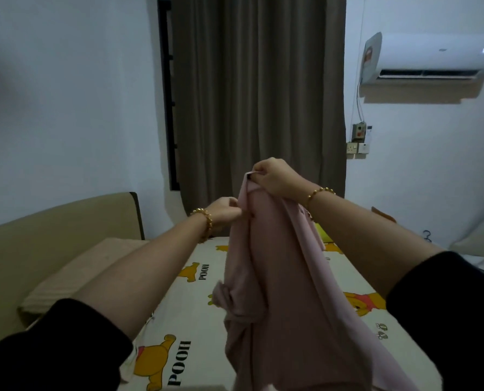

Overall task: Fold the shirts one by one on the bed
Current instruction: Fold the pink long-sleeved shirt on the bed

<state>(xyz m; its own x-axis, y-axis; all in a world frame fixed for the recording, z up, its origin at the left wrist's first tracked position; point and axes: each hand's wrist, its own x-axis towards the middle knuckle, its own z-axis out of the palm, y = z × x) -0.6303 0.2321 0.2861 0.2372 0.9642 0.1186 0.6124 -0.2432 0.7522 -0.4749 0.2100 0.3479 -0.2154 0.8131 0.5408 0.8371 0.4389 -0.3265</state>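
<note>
In the head view, the pink shirt (277, 277) hung bunched in the air above the bed (195, 306), held up near the middle of the scene, with its lower part trailing toward the near edge of the frame. It had not been laid flat, and no fold showed in it. No folded shirt could be seen on the Pooh-print sheet, so the task looked to be at an early stage for this garment: it probably needed shaking out, spreading on the bed and then folding. Whether other shirts waited out of view could not be told.

The right hand (274, 179) was the higher one, its fingers curled and pinching the shirt's top edge. The left hand (226, 207), lower and just to the left, was also curled against the cloth and seemed to pinch a side edge, though its fingertips were partly hidden by the fabric. A pillow (74, 272) lay at the left beside the headboard (52, 218).
</note>
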